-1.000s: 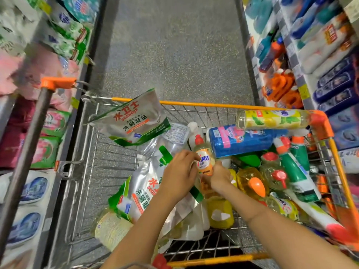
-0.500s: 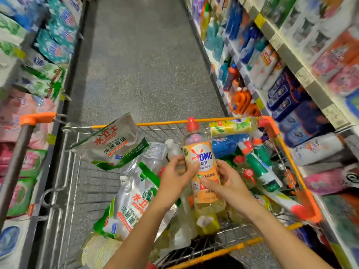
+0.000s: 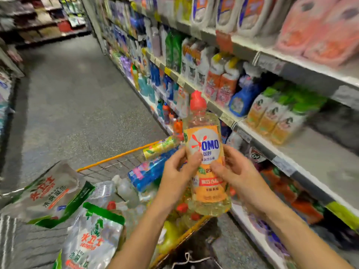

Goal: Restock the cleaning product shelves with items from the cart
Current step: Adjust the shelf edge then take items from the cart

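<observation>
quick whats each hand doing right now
Left hand: holding the OMO bottle, fingers curled round its left side.
Right hand: holding the same bottle from its right side.

A person's view down a shop aisle. Both hands hold up a clear plastic bottle of yellow liquid with a red cap and an orange OMO label, upright, above a wire shopping cart with an orange rim. The left hand grips the bottle's left side, the right hand its right, fingers curled round it and thumbs on the label. In the cart lie silver-and-green refill pouches, a blue wrapped pack and other bottles, blurred. To the right run grey metal shelves stocked with detergent bottles. The floor is grey and speckled.
</observation>
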Demonstrator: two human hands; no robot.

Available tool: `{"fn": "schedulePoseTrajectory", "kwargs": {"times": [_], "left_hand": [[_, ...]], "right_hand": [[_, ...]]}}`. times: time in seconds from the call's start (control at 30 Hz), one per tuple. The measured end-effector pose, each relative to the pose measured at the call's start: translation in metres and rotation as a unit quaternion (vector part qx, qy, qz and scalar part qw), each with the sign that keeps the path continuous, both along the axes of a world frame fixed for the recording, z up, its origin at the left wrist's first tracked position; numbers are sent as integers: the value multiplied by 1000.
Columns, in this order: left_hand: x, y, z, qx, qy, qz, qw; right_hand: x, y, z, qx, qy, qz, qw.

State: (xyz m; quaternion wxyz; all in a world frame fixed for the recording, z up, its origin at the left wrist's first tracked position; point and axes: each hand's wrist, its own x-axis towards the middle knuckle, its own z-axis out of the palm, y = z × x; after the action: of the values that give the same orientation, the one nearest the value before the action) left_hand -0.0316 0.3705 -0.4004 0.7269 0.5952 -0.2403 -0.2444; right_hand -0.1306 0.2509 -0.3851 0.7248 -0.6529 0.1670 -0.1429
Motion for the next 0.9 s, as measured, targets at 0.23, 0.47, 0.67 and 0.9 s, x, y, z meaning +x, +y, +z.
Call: {"fn": "schedulePoseTrajectory", "kwargs": {"times": [0.23, 0.47, 0.67, 0.9], "left_hand": [[-99, -92, 42, -21, -98, -152, 983], [-196, -168, 76, -41, -132, -340, 930], [-258, -222, 98, -84, -152, -392, 903], [-299, -305, 117, -149, -311, -337, 876]], "right_hand": [[-136, -46, 47, -38, -47, -167, 984], [-254, -73, 74, -97, -81, -341, 932], [-329, -91, 97, -114, -140, -449, 875], [-391, -142, 128, -207, -177, -590, 760]]}}
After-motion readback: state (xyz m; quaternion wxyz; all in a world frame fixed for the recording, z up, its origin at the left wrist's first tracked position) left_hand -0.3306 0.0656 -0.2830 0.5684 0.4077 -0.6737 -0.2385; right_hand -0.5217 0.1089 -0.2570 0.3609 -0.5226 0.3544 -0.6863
